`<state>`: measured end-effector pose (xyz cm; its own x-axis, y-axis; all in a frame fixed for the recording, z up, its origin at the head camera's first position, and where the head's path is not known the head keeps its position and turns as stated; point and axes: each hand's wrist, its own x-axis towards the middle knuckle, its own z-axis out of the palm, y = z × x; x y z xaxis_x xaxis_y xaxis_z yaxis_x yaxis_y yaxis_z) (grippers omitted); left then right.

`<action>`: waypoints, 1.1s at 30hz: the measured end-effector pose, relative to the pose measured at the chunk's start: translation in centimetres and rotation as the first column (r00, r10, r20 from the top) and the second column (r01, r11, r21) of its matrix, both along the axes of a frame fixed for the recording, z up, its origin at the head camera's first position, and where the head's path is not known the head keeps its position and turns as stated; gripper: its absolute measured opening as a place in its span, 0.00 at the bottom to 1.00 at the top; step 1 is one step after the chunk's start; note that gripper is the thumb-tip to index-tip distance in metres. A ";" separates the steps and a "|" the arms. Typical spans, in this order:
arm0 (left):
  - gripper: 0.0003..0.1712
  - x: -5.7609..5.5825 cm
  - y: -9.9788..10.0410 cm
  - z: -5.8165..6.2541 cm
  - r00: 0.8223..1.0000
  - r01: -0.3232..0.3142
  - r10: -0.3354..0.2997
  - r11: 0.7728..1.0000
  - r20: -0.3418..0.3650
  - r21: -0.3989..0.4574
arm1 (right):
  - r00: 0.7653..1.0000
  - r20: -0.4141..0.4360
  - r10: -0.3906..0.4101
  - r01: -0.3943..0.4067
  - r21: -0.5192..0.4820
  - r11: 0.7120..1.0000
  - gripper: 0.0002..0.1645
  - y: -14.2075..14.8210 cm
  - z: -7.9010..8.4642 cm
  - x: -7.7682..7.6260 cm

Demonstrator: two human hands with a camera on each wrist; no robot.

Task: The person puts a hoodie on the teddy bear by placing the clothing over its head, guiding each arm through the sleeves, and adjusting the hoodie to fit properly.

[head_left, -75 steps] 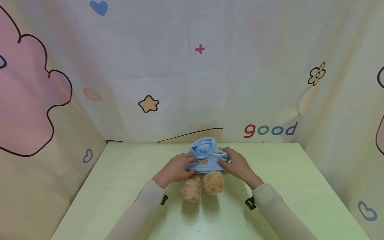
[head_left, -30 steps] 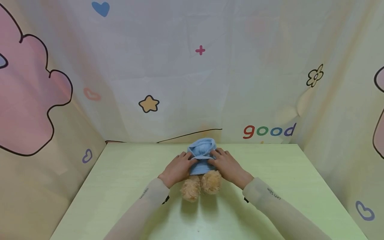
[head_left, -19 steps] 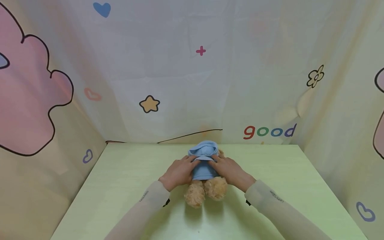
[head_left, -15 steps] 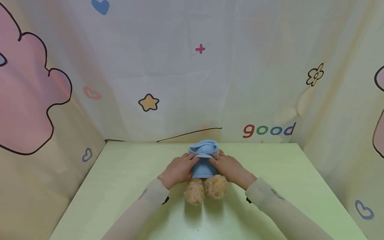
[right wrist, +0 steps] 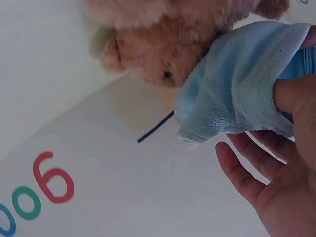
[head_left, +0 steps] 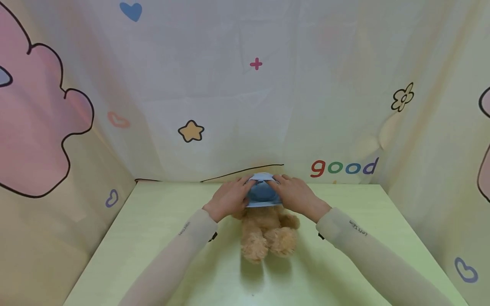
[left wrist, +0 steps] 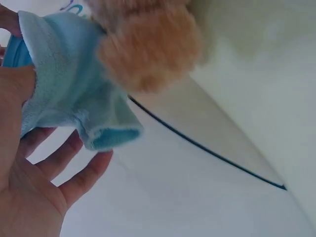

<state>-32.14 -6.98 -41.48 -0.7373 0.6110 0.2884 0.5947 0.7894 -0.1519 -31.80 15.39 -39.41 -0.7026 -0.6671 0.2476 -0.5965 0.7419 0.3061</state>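
Note:
A tan plush teddy bear lies on the table, legs toward me, with its belly, arms and legs bare. Over its head end a small light-blue hoodie is bunched up. At the hoodie's left edge my left hand pinches the cloth; my right hand grips the opposite edge. In the left wrist view, the thumb is hooked inside the opening of the blue hoodie, and an empty sleeve hangs down. The right wrist view shows the bear's face beside the cloth, one dark eye visible.
The pale green table reaches back to a printed cloth backdrop just behind the hands. Cloth walls stand at the left and right sides. The word "good" is printed at back right.
Both hands have moved away from me, drawing the hoodie up the bear's body toward its head. The belly and arms have come into view, and the hem is well above the legs.

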 end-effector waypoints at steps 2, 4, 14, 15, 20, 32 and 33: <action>0.31 -0.7 0.0 0.4 1.000 0.006 -0.006 1.000 -0.002 0.018 | 1.000 -0.027 0.007 -0.006 0.013 1.000 0.30 0.1 0.5 -0.6; 0.33 -1.3 0.1 0.7 1.000 0.007 -0.007 0.999 0.009 0.033 | 0.999 -0.049 0.007 -0.005 0.032 0.999 0.32 0.3 0.9 -1.2; 0.35 -3.4 0.3 1.2 0.976 -0.027 0.001 0.993 0.216 0.114 | 0.999 -0.032 -0.024 0.025 0.056 0.998 0.36 1.0 1.4 -3.4; 0.34 -3.7 0.3 1.4 0.974 -0.030 0.003 0.993 0.227 0.115 | 0.999 -0.032 -0.025 0.027 0.053 0.998 0.35 1.1 1.4 -3.7; 0.33 -4.9 0.6 2.4 0.968 -0.051 0.023 0.993 0.251 0.104 | 0.998 -0.041 -0.036 0.037 0.027 0.999 0.34 1.7 2.0 -4.9; 0.35 -7.6 1.6 1.7 0.973 -0.099 0.092 0.995 0.214 0.026 | 0.983 0.148 -0.113 0.123 -0.063 0.990 0.27 1.8 1.4 -7.1; 0.36 -7.8 1.5 1.5 0.974 -0.097 0.090 0.995 0.208 0.023 | 0.984 0.139 -0.111 0.120 -0.062 0.991 0.27 1.7 1.2 -7.3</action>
<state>-39.92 -5.44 -39.99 -0.8365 0.5291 0.1425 0.5338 0.8456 -0.0063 -39.11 17.13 -38.25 -0.8041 -0.5639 0.1884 -0.5377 0.8250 0.1742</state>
